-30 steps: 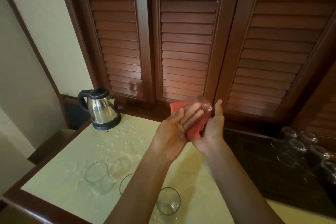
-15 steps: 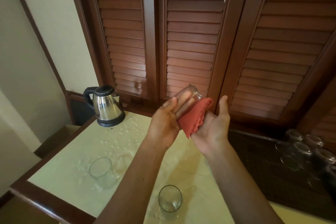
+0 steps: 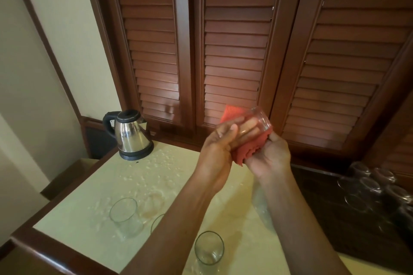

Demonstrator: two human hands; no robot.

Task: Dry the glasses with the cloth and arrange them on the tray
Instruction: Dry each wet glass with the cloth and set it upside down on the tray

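Glass was up in the air over the table, lying tilted with its thick bottom pointing up and to the right. A red cloth was wrapped under it. The left hand held the glass with its fingers curled round it. The right hand gripped the cloth from below, pressed against the glass. Three more glasses stood upright on the wet, cream table, one partly hidden by the left arm. A shiny kettle sat at the back corner. More glasses sat upside down on the dark tray to the right.
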